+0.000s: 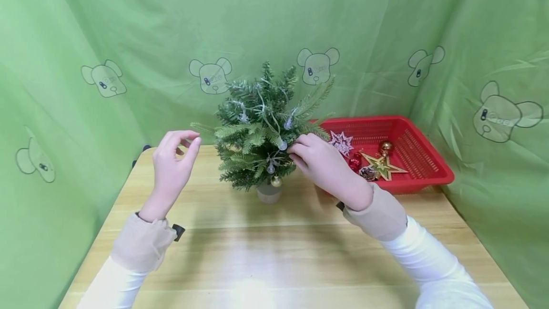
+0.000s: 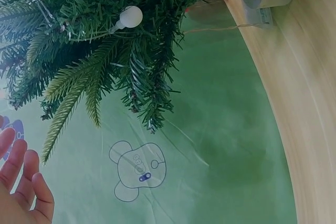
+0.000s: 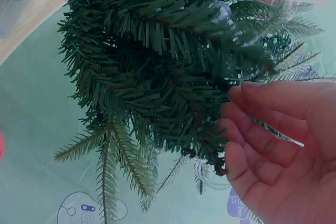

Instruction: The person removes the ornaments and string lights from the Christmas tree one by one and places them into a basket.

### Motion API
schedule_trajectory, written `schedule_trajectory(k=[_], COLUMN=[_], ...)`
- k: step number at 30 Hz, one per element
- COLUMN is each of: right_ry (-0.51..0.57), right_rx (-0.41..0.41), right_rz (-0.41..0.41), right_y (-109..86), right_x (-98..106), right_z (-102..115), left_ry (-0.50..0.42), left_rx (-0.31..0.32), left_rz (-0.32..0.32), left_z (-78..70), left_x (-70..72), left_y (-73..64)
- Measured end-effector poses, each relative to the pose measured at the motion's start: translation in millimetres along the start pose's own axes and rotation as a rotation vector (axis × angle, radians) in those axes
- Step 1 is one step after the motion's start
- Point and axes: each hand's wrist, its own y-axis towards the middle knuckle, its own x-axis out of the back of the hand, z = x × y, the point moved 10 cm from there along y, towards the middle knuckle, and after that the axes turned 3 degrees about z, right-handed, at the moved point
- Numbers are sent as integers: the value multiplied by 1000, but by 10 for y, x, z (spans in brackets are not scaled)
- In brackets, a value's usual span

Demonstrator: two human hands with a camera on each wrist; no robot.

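A small artificial Christmas tree [image 1: 253, 137] in a pale round base [image 1: 269, 193] stands on the table, strung with a light string with clear round bulbs [image 1: 282, 146]. A gold ball ornament [image 1: 276, 181] hangs low at its front. My right hand [image 1: 328, 166] is at the tree's right side. In the right wrist view, its thumb and fingertips [image 3: 239, 95] come together at a branch tip, pinching a thin wire of the light string. My left hand [image 1: 176, 163] is raised to the left of the tree, fingers loosely bent and holding nothing.
A red plastic basket [image 1: 429, 156] sits behind the right hand. In it lie a gold star [image 1: 384, 167], a gold ball [image 1: 386, 147], a red ball [image 1: 355, 162], a pinecone [image 1: 367, 173] and a pinkish star ornament [image 1: 341, 143]. Green cloth [image 1: 163, 23] surrounds the wooden table [image 1: 206, 261].
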Motion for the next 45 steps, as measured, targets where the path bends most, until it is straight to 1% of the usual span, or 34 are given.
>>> schedule_trajectory(k=[3,9,13,19,24,33,37,43,45], right_ry=[2,-49,-82,-159,-215,-200,-203,-184,-196], right_rx=[-14,-19,-38,-99,-120,-125,-117,-126,-128], right_rz=[15,42,96,201,214,266,283,315,315], right_y=[-6,2,19,64,104,112,121,138,144], right_x=[-12,-62,-110,-211,-261,-417,-437,-461,-459], right_z=[-39,-70,-83,-126,-158,-220,-222,-227,-226], left_ry=[-10,-10,-13,-28,-28,-21,-25,-22,-19], left_rx=[0,7,2,-13,-3,-7,-3,8,9], left_rz=[-1,3,9,1,-3,-8,-6,-2,-1], left_z=[-2,-1,-11,-20,-2,24,31,37,40], left_x=[-6,-28,-54,-64,-47,-41,-39,-33,-32], left_y=[-2,-4,1,14,15,-12,-15,-12,-10])
